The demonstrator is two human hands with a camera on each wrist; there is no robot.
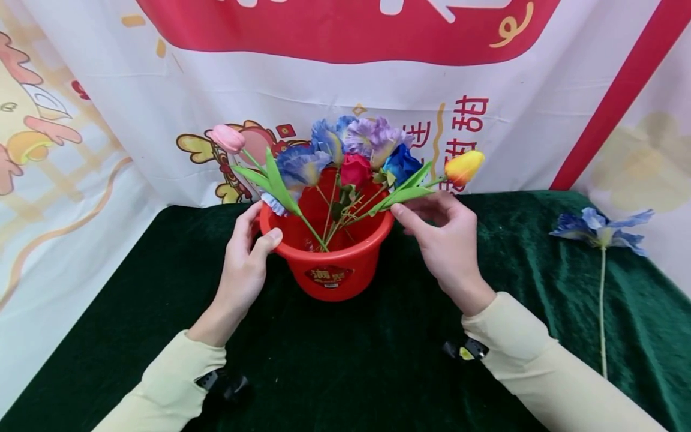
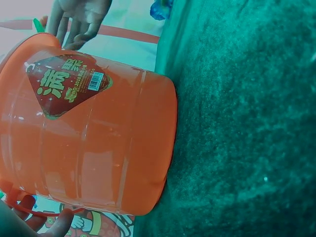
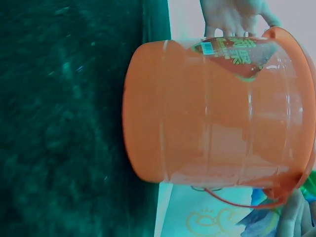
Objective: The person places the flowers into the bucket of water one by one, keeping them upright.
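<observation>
A red bucket (image 1: 332, 273) with a dark red label stands upright, holding several artificial flowers: a pink tulip (image 1: 228, 138), blue and lilac irises (image 1: 372, 138), a red rose (image 1: 355, 170), a blue rose (image 1: 402, 164) and a yellow-orange tulip (image 1: 464, 167). My left hand (image 1: 244, 258) grips the left side of the rim, thumb in front; the left wrist view shows its fingers by the thin red handle (image 2: 44, 214). At the right side of the rim, my right hand (image 1: 445, 243) holds the bucket between thumb and fingers, right beside the yellow-orange tulip's green leaves (image 1: 407, 195).
A single blue iris (image 1: 601, 231) with a long pale stem lies on the dark green velvet cloth (image 1: 345, 372) at the right. Behind the table hangs a white printed backdrop (image 1: 302, 78) with red lettering and cartoon figures.
</observation>
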